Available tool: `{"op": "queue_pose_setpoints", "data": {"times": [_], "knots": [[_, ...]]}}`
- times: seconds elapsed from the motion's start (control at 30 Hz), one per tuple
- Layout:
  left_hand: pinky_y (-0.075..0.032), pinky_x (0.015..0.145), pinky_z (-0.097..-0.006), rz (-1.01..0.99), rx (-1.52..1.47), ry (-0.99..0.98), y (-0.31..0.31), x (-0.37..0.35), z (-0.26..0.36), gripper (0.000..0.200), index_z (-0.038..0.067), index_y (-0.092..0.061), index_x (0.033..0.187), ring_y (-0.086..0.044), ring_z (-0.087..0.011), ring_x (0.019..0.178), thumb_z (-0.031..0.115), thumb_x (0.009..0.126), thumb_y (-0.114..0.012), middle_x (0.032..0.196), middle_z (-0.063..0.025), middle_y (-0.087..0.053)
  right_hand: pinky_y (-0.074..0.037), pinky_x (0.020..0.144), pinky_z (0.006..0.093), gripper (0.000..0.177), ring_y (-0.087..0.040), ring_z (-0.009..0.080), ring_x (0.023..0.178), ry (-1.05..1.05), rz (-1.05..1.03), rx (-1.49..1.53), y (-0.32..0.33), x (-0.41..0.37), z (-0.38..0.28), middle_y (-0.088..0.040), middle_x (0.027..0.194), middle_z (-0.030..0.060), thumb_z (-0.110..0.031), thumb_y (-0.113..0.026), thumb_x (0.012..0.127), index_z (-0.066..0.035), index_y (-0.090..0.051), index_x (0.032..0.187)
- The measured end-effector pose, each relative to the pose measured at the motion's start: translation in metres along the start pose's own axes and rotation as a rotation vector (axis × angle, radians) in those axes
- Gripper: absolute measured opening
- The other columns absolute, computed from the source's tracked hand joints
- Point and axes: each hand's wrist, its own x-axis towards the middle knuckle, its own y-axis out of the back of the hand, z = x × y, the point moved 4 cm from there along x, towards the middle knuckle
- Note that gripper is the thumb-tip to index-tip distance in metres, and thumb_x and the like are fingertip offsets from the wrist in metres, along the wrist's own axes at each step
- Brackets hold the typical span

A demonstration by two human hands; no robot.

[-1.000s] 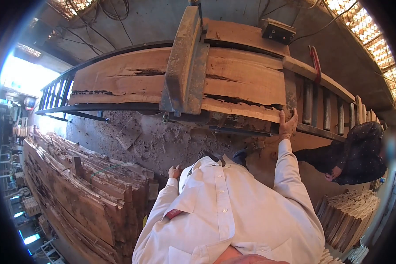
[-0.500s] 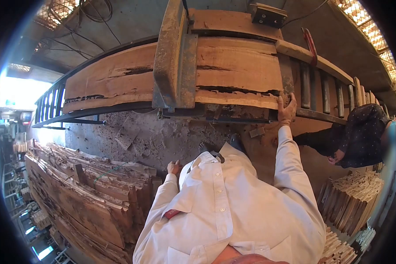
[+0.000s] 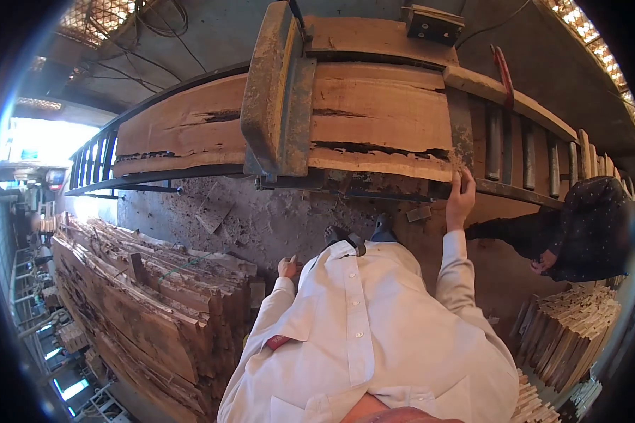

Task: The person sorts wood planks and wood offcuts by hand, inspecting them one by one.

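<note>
A long cracked wooden plank [image 3: 381, 113] lies on a metal roller bed and passes under a dusty upright machine housing [image 3: 271, 99]. My right hand [image 3: 460, 202] is at the plank's near right corner, fingers stretched out and at or very close to its end; I cannot make out whether they touch. It grips nothing. My left hand [image 3: 288, 267] hangs low beside my body, with its fingers partly in view and slightly apart. Nothing shows in it. A second board [image 3: 374, 37] lies along the far side of the plank.
Bare rollers [image 3: 528, 156] continue to the right, beside a wooden rail [image 3: 515, 99] with a red clamp [image 3: 502, 74]. Rough planks are stacked [image 3: 134, 296] at lower left. Bundled wood strips [image 3: 568, 331] stand at lower right. Another person [image 3: 589, 229] is at the right.
My right hand has drawn slightly back toward me from the plank's corner, its fingers less spread. The view has shifted a little. My left hand stays low at my side.
</note>
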Motion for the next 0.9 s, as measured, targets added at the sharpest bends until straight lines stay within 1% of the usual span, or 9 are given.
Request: {"op": "queue_pose_setpoints", "data": {"times": [0.03,0.13,0.23,0.33,0.43,0.53,0.63,0.77,0.9], "knots": [[-0.062,0.061,-0.0372,0.019,-0.011,-0.007,-0.003,-0.014,0.010,0.041,-0.011,-0.059,0.115,-0.075,-0.0305,0.073,0.027,0.100,-0.063,0.097,-0.0230,-0.075,-0.049,0.102,0.0362,0.041,-0.063,0.0258,0.121,0.000,0.027,0.018,0.005,-0.011,-0.003,-0.065,0.134,0.0160,-0.030,-0.065,0.102,0.001,-0.061,0.129],[-0.063,0.062,-0.0379,0.037,-0.037,-0.008,-0.010,-0.019,0.012,0.042,-0.011,-0.059,0.114,-0.076,-0.0307,0.073,0.028,0.100,-0.064,0.098,-0.0234,-0.074,-0.053,0.098,0.0341,0.036,-0.066,0.0240,0.114,-0.330,-0.001,0.301,0.009,-0.045,0.005,-0.066,0.128,0.0163,-0.026,-0.063,0.103,0.003,-0.062,0.125],[-0.063,0.062,-0.0386,0.029,0.008,-0.043,-0.015,-0.020,0.015,0.041,-0.011,-0.058,0.113,-0.076,-0.0312,0.074,0.028,0.100,-0.063,0.098,-0.0236,-0.074,-0.056,0.099,0.0349,0.042,-0.066,0.0269,0.118,-0.715,-0.273,0.594,-0.007,-0.072,0.010,-0.064,0.130,0.0191,-0.029,-0.060,0.105,0.002,-0.058,0.132],[-0.064,0.062,-0.0385,0.045,-0.026,-0.024,-0.023,-0.023,0.015,0.040,-0.010,-0.059,0.113,-0.076,-0.0315,0.075,0.028,0.101,-0.063,0.098,-0.0232,-0.074,-0.054,0.105,0.0407,0.046,-0.063,0.0324,0.123,-0.859,-0.473,0.741,-0.036,-0.079,-0.016,-0.063,0.131,0.0213,-0.031,-0.059,0.105,0.002,-0.054,0.137],[-0.063,0.062,-0.0382,0.043,-0.101,-0.010,-0.027,-0.021,0.004,0.039,-0.009,-0.061,0.110,-0.076,-0.0309,0.074,0.028,0.101,-0.062,0.095,-0.0226,-0.074,-0.050,0.110,0.0443,0.049,-0.059,0.0349,0.127,-0.948,-0.513,1.023,-0.069,-0.070,-0.020,-0.062,0.133,0.0225,-0.032,-0.057,0.106,0.003,-0.051,0.139],[-0.063,0.061,-0.0378,0.068,-0.110,-0.041,-0.023,-0.023,0.000,0.038,-0.009,-0.063,0.106,-0.076,-0.0301,0.072,0.028,0.101,-0.062,0.093,-0.0221,-0.074,-0.046,0.114,0.0491,0.041,-0.058,0.0347,0.129,-1.050,-0.504,1.297,-0.101,-0.063,-0.010,-0.062,0.134,0.0213,-0.025,-0.062,0.104,0.001,-0.054,0.135],[-0.063,0.060,-0.0368,0.098,-0.172,-0.032,-0.021,-0.030,-0.012,0.037,-0.009,-0.064,0.102,-0.075,-0.0285,0.070,0.028,0.101,-0.063,0.091,-0.0210,-0.075,-0.044,0.116,0.0542,0.038,-0.057,0.0342,0.130,-1.064,-0.390,1.354,-0.126,-0.052,-0.011,-0.062,0.137,0.0172,-0.020,-0.062,0.103,-0.002,-0.056,0.136],[-0.061,0.059,-0.0354,0.145,-0.223,-0.007,-0.018,-0.038,-0.031,0.036,-0.007,-0.067,0.099,-0.075,-0.0255,0.069,0.028,0.099,-0.065,0.088,-0.0175,-0.075,-0.048,0.112,0.0549,0.035,-0.059,0.0307,0.128,-1.011,-0.352,1.271,-0.135,-0.046,-0.023,-0.063,0.135,0.0129,-0.019,-0.063,0.103,-0.005,-0.058,0.135],[-0.059,0.066,-0.0373,0.159,0.132,-0.120,-0.015,-0.052,-0.043,0.038,-0.005,-0.072,0.098,-0.075,-0.0246,0.072,0.033,0.097,-0.066,0.087,-0.0161,-0.076,-0.051,0.110,0.0530,0.034,-0.061,0.0291,0.125,-0.944,-0.325,1.241,-0.130,-0.052,-0.028,-0.064,0.135,0.0121,-0.019,-0.062,0.104,-0.005,-0.058,0.135]]}}
